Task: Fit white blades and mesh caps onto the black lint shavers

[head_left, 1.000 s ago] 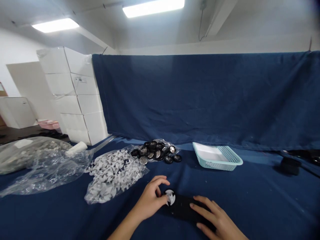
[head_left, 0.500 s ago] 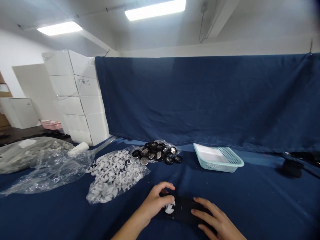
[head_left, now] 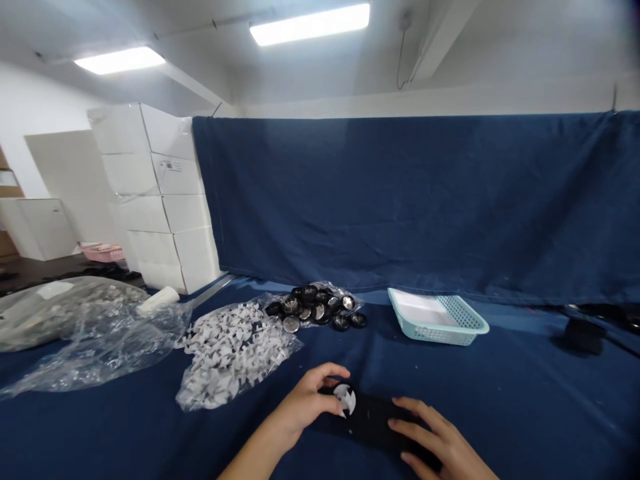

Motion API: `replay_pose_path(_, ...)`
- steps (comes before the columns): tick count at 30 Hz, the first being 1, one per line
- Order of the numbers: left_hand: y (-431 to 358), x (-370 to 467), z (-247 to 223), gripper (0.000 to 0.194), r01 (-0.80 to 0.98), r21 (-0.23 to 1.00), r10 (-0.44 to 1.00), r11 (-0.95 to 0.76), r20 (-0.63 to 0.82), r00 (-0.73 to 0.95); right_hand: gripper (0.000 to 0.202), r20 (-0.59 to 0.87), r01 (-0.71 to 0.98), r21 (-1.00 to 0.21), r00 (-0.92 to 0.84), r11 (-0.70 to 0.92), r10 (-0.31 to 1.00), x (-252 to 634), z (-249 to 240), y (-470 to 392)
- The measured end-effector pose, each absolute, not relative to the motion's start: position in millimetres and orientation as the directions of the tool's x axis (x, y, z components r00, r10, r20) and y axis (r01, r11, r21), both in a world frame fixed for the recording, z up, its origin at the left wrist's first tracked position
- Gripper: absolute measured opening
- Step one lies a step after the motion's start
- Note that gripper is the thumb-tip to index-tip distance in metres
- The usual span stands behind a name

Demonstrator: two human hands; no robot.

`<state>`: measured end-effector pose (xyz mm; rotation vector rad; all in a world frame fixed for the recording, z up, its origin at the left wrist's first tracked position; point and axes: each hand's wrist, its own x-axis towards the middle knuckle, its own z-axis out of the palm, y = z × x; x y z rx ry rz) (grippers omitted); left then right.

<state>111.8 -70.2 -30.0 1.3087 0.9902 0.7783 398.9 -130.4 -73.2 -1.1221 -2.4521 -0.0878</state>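
Near the front of the table, my left hand [head_left: 313,403] curls its thumb and fingers round a small round black cap with a white-and-grey notched piece [head_left: 346,400] on its face. This cap sits at the left end of a dark flat pad or block [head_left: 373,417], whose exact kind I cannot tell. At the pad's right end rests my right hand [head_left: 427,433], fingers spread and holding nothing. Beyond my hands lies a heap of round black caps [head_left: 319,310], some with silvery faces. A clear bag of small white plastic pieces [head_left: 235,353] lies to their left.
A pale teal basket [head_left: 440,319] with white paper inside stands at the back right. Large clear plastic bags [head_left: 90,320] and stacked white boxes [head_left: 165,200] occupy the left. A blue cloth curtain [head_left: 400,200] closes off the back. A black object [head_left: 583,333] lies far right.
My left hand has tilted the white-faced cap, so its round face shows more fully and sits slightly higher. The right hand stays spread over the pad. The view has shifted slightly.
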Motion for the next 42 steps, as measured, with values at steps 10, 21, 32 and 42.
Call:
replay_pose_path(10,-64,107,-30,0.053,-0.122,0.971,0.87,0.204,-0.123,0.478,0.041,0.494,0.72,-0.002,-0.603,0.694,0.627,399,-75,-132)
replay_pose_path(21,-64,111,-31,0.048,-0.07,0.991,0.877,0.116,-0.07,0.475,0.041,0.443,0.764,-0.069,-0.553,0.641,0.706,397,-81,-136)
replay_pose_path(32,-80,121,-23,0.047,0.0,0.999,0.891,0.043,-0.038,0.452,0.037,0.418,0.765,-0.204,-0.496,0.611,0.761,396,-82,-134)
replay_pose_path(42,-82,123,-26,0.048,0.034,0.999,0.905,0.013,-0.026,0.424,0.037,0.338,0.801,-0.2,-0.483,0.564,0.807,394,-80,-135)
